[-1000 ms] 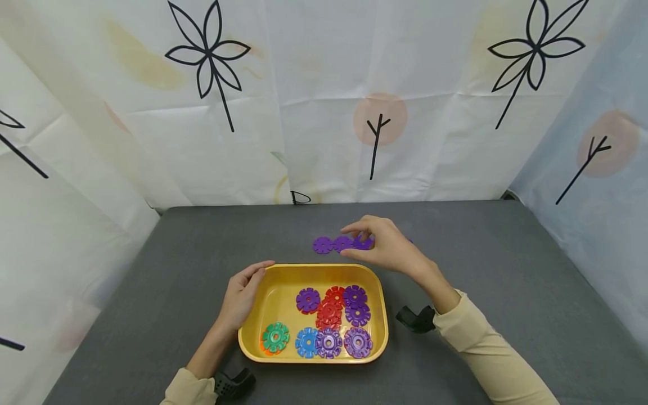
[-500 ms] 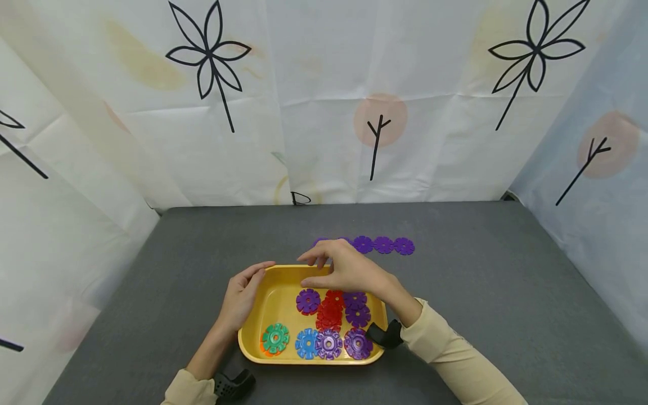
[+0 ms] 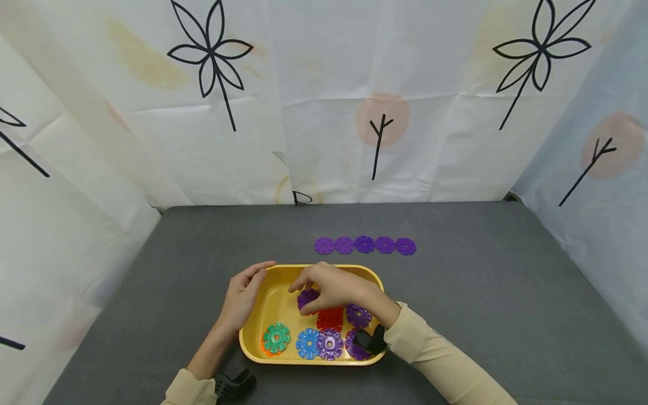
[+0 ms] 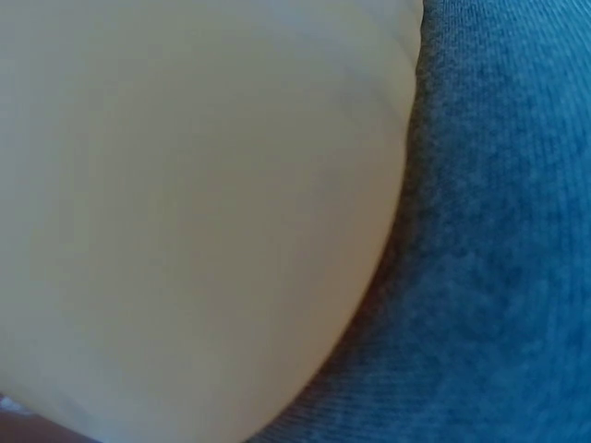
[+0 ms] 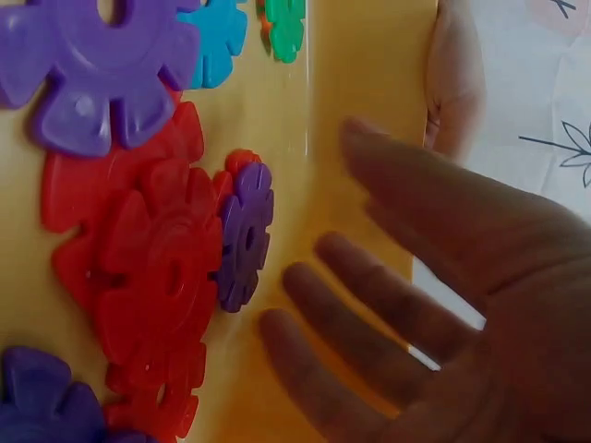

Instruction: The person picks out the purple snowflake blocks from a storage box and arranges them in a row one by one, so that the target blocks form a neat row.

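Observation:
My right hand (image 3: 331, 289) hovers over the yellow tray (image 3: 246, 337), thumb and fingers spread. In the right wrist view a purple flower-shaped disc (image 5: 247, 235) lies close to the fingertips (image 5: 277, 323), apart from them. Red discs (image 3: 330, 319), a blue disc (image 3: 306, 343), purple discs (image 3: 359, 316) and a green disc (image 3: 276, 338) over an orange one lie in the tray. My left hand (image 3: 240, 298) rests along the tray's left side, its extended fingers touching the upper left corner. A cream sleeve (image 4: 203, 203) fills most of the left wrist view and hides that hand.
Behind the tray, a row of several purple discs (image 3: 364, 244) lies joined edge to edge on the dark grey table (image 3: 481, 270). A white patterned cloth (image 3: 324, 146) stands along the back edge. Black wrist straps (image 3: 235, 384) show at both cuffs.
My right hand has come back from the purple row, moving toward me and left, over the tray. The whole row now shows. My left hand has stayed at the tray's side.

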Demonstrator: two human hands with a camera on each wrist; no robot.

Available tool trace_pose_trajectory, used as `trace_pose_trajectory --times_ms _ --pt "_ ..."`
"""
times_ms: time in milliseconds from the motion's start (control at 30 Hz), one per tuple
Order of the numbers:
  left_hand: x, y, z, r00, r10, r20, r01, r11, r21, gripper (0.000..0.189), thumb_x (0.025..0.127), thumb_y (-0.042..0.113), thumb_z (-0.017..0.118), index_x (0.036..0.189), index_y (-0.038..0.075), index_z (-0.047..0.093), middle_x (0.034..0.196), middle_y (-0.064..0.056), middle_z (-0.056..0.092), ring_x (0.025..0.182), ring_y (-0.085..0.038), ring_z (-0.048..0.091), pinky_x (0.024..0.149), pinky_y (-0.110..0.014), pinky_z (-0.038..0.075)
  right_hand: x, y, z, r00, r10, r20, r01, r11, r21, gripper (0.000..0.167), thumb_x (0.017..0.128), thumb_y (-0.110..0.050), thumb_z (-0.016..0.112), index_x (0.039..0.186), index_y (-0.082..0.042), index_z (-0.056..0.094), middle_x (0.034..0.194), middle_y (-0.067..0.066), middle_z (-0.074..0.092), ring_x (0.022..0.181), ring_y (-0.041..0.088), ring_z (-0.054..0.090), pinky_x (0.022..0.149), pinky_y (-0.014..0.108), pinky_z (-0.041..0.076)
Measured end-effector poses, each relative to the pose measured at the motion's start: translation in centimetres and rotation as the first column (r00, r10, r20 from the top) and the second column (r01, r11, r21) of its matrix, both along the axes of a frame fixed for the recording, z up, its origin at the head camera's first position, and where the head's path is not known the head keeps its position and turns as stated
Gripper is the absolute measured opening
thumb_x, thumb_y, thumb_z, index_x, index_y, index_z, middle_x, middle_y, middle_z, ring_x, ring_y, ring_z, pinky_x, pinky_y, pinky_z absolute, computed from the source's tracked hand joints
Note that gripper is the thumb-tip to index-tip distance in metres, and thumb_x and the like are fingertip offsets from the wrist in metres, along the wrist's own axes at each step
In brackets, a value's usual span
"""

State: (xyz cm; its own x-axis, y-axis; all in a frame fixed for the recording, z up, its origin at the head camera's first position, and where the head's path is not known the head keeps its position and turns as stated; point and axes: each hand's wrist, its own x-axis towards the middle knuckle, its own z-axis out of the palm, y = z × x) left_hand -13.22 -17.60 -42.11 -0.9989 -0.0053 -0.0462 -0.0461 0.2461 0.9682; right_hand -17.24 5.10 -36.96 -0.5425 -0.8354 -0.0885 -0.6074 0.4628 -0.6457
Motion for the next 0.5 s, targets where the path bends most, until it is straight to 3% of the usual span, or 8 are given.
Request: trace_pose_trajectory --times_ms 267,500 --pt "-0.09 -0.15 -0.02 1.000 -0.001 0.001 0.001 1.000 0.003 0.037 0.111 0.024 0.044 0.136 0.004 0.063 0.134 -0.019 0.064 0.103 -0.019 0.068 0.082 -0.020 0.057 0.14 -0.33 -0.39 0.998 0.024 -0.050 -0.018 0.994 0.112 0.042 0.083 -0.010 0.085 0.124 -0.005 0.073 0.124 0.007 0.072 0.116 0.021 0.065 0.105 0.027 0.051" --pt "-0.17 -0.07 -0.02 1.000 0.000 -0.006 0.000 1.000 -0.005 0.037 0.111 0.023 0.044 0.137 0.004 0.062 0.136 -0.018 0.063 0.106 -0.014 0.066 0.085 -0.017 0.055 -0.05 -0.62 -0.86 0.993 0.088 -0.075 -0.079 0.989 0.124 0.042 0.084 -0.007 0.083 0.125 -0.007 0.073 0.123 0.005 0.073 0.113 0.018 0.065 0.102 0.023 0.052"
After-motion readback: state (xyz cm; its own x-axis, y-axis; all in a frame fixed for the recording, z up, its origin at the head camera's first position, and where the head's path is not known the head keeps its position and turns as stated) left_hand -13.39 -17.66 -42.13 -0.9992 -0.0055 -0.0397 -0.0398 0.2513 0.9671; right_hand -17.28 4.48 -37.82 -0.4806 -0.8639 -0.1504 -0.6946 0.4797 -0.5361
